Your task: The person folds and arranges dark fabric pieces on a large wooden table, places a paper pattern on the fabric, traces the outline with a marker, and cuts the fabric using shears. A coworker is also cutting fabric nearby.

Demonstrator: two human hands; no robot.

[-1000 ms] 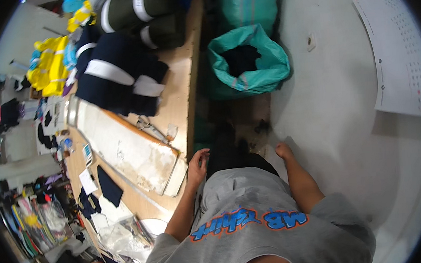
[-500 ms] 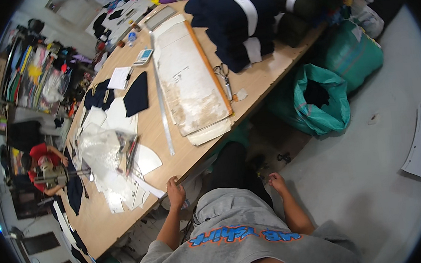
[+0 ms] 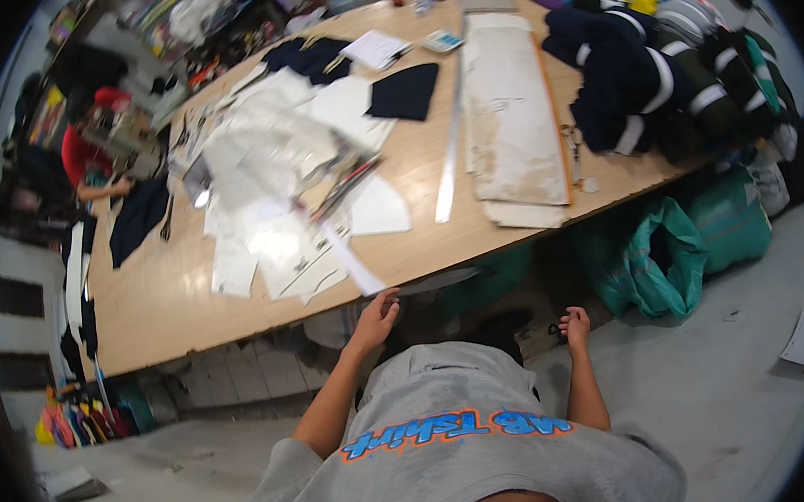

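While the left hand (image 3: 375,317) reaches up to the near edge of the wooden surface (image 3: 170,302), the right hand (image 3: 575,324) hangs loose below it.

The left hand's fingers are spread and grasp nothing, their tips just under the edge, beside a long white paper strip (image 3: 354,266) that sticks out over it. The right hand is half curled and empty, near a green bag (image 3: 653,260) on the floor. On the surface above lie scattered white paper patterns (image 3: 274,181), a metal ruler (image 3: 448,158), a worn white board (image 3: 511,120) and folded dark garments with pale stripes (image 3: 629,77). At the far left, another person in red (image 3: 83,158) works at the surface.
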